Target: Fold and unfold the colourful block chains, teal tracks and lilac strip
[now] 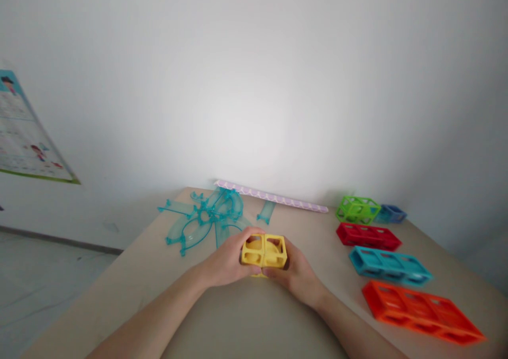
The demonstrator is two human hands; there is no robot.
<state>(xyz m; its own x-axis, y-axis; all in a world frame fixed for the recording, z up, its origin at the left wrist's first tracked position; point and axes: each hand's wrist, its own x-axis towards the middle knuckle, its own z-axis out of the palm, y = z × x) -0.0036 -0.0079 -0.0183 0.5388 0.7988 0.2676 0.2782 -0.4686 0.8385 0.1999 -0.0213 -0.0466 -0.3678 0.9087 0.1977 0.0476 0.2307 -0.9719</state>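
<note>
A yellow open-frame block piece (264, 251) sits at the middle of the beige table (130, 285), held between both hands. My left hand (225, 261) wraps its fingers round the piece's left side and top. On the right side and underneath, my right hand (298, 275) grips it. Part of the yellow piece is hidden behind my fingers.
A pile of clear teal curved track pieces (206, 218) lies behind the hands. A long pale pink strip (273, 196) lies along the wall. On the right are green (357, 209), blue (392, 213), red (368, 236), teal (389, 265) and orange (423, 311) frame blocks. A poster (24, 136) hangs at left.
</note>
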